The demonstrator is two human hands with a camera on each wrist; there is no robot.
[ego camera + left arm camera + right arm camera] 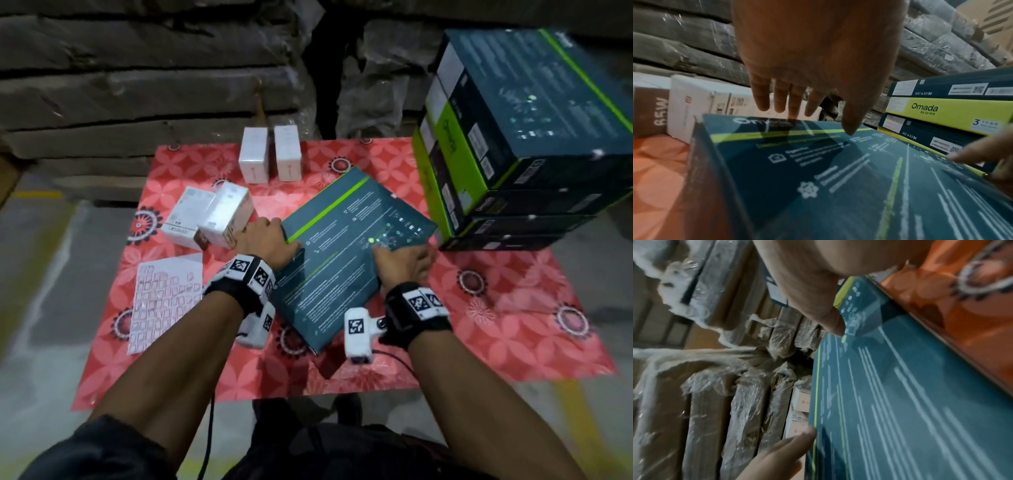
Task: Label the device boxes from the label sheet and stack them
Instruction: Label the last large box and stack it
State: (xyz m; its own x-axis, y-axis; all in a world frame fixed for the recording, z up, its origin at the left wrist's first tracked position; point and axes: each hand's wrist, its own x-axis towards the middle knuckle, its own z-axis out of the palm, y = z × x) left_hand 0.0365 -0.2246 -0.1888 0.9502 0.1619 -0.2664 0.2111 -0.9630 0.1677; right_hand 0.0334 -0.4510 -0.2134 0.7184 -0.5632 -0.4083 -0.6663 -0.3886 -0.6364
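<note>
A flat dark teal device box (346, 246) with a green stripe lies askew on the middle of the table, its near corner casting a shadow. My left hand (270, 238) is at its left edge: straight fingers (793, 104) hang down past the edge and the thumb sits over the top face (838, 170). My right hand (402, 262) grips the right edge, with the thumb (830, 321) pressed on top and the fingers hidden under the edge. The label sheet (164, 298) lies flat at the left. A stack of the same boxes (513, 144) stands at the right.
Two small white boxes (253, 154) stand upright at the back, and two more (205, 219) lie at the left beside the teal box. A red floral cloth (496, 308) covers the table. Wrapped cartons (137, 85) form a wall behind it.
</note>
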